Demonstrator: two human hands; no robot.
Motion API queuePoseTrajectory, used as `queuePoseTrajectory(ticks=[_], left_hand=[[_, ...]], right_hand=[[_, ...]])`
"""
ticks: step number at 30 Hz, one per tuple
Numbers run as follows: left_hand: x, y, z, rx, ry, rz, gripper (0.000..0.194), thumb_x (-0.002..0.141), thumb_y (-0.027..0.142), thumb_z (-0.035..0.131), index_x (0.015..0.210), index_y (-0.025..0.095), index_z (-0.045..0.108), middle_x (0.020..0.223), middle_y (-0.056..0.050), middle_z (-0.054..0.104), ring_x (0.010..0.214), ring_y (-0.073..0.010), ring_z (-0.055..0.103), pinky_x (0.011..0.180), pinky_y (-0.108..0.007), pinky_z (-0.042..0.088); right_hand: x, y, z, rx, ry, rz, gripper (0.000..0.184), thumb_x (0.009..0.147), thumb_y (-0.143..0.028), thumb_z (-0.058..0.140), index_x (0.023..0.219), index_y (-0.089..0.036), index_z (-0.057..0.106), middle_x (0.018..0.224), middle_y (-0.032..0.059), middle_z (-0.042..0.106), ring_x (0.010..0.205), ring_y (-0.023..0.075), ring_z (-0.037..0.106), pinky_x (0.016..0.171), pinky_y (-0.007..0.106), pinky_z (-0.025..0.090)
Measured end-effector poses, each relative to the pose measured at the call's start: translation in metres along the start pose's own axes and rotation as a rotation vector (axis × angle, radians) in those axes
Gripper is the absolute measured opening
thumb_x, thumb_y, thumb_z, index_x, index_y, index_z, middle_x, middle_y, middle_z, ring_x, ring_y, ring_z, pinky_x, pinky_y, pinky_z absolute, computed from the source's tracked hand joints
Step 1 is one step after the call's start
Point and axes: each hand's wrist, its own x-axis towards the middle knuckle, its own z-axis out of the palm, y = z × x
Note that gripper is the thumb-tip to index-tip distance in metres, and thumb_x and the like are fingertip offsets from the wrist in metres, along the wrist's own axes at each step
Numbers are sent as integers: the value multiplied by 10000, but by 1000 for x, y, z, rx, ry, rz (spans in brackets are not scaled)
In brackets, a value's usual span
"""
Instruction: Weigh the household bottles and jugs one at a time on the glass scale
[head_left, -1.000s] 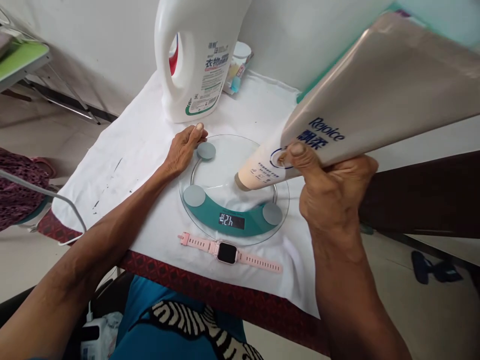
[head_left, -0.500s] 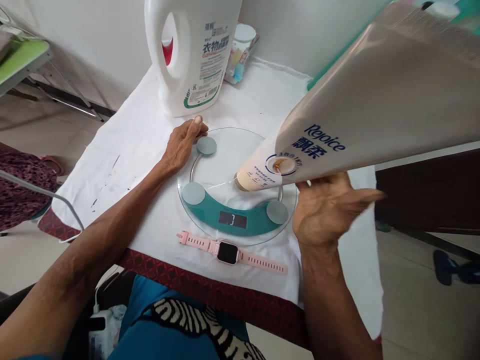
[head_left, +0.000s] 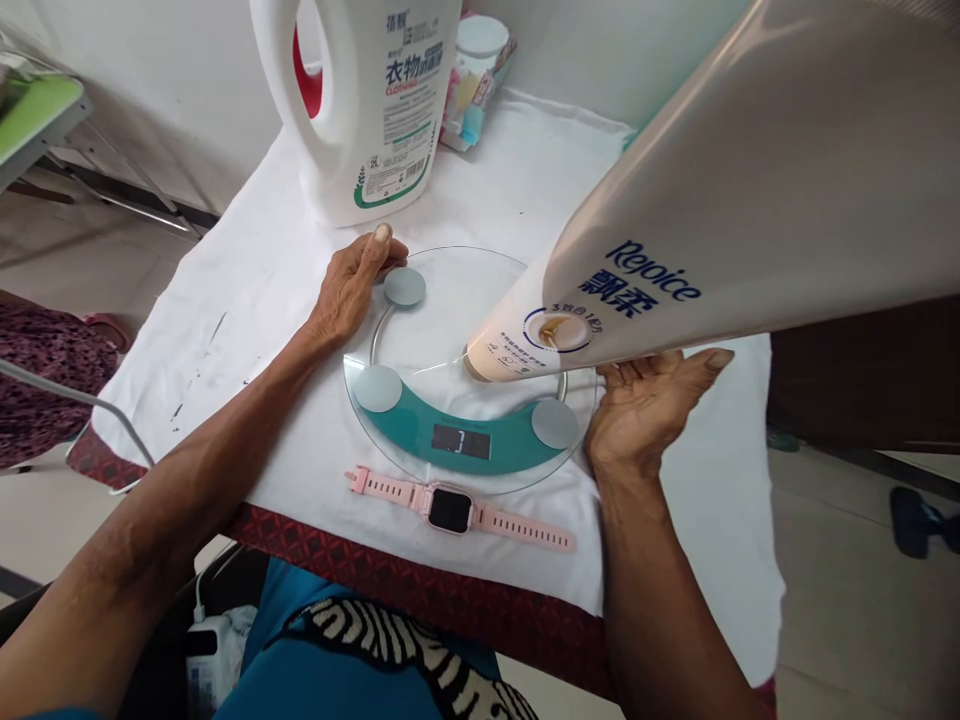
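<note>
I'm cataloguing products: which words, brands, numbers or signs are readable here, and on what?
"Rejoice": beige bottle
"飘柔": same bottle, under "Rejoice"
"衣物": white jug
"CLOTHING": jug, under "衣物"
"2L": jug, low on its label
Too small or blurred: most other print on bottle and jug, and the packaging behind.
The scale display is lit, but I can't read it for certain.

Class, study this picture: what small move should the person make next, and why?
Probably ease the left hand clear of the glass scale: the Rejoice bottle has its base there and the right hand is open nearby, but the left hand is at its edge and the display shows no readable weight.
</note>
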Motion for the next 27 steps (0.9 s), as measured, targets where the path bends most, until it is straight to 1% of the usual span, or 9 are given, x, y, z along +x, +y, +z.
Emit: queuePoseTrajectory(ticks=[4,8,12,16,21,22,24,26,27], left_hand=[[1,-1,0,-2,3,1,638,1079,690,403,999,174,771,1009,-111,733,1025,-231,700,1003,-422,567],[1,-2,0,26,6,28,612,1087,662,410,1021,193,797,963,-104,723,1017,-243,701,993,-436,576],[1,-4,-1,19,4,19,606,1083,659,410,984,199,791,996,-110,735,1021,-247,700,992,-428,574],[1,-5,0,13,4,16,626,1065,695,406,946,202,773,999,-109,737,1006,-237,697,994,-422,569],[-1,-4,-1,12,14,-9,659,1038,753,394,976,189,728,1064,-128,737,1044,-244,714,1001,-437,575],[-2,-1,-2,14,24,4,644,1033,754,405,993,195,721,1090,-128,737,1051,-247,718,1005,-438,577],[-6,11,-4,25,60,72,590,1028,732,439,1037,209,713,1148,-125,732,1067,-255,717,1024,-446,572],[-13,31,-3,45,90,173,538,1020,703,488,1122,220,703,1222,-123,721,1119,-271,701,1055,-468,558],[-18,44,-2,57,87,216,531,1005,701,523,1177,227,691,1277,-124,711,1167,-284,686,1074,-485,547]], right_hand=[[-2,0,-3,0,-38,-7,755,885,-910,421,943,-200,673,929,59,663,891,191,670,856,353,553],[-2,2,-5,-33,-63,-11,733,901,-901,398,930,-232,699,956,71,695,924,209,692,863,376,575],[-3,4,-6,-82,-74,-29,731,944,-877,346,947,-238,701,974,77,705,938,207,702,852,368,578],[-1,6,-7,-89,-87,-28,687,948,-849,374,969,-250,711,988,70,725,936,204,706,842,366,572],[3,8,-5,-74,-70,-14,750,928,-894,365,958,-224,701,934,58,707,900,201,699,794,362,563],[3,8,-5,-67,-63,-16,764,921,-905,372,954,-213,696,920,57,702,897,201,701,784,359,562],[4,7,-4,-57,-55,-23,781,908,-919,398,940,-194,688,903,61,701,892,208,711,774,358,560],[5,6,-5,-66,-65,-22,792,903,-924,407,933,-185,688,915,76,720,899,220,724,784,370,562],[5,5,-6,-73,-74,-13,799,902,-927,404,936,-183,692,930,86,734,906,228,729,795,381,563]])
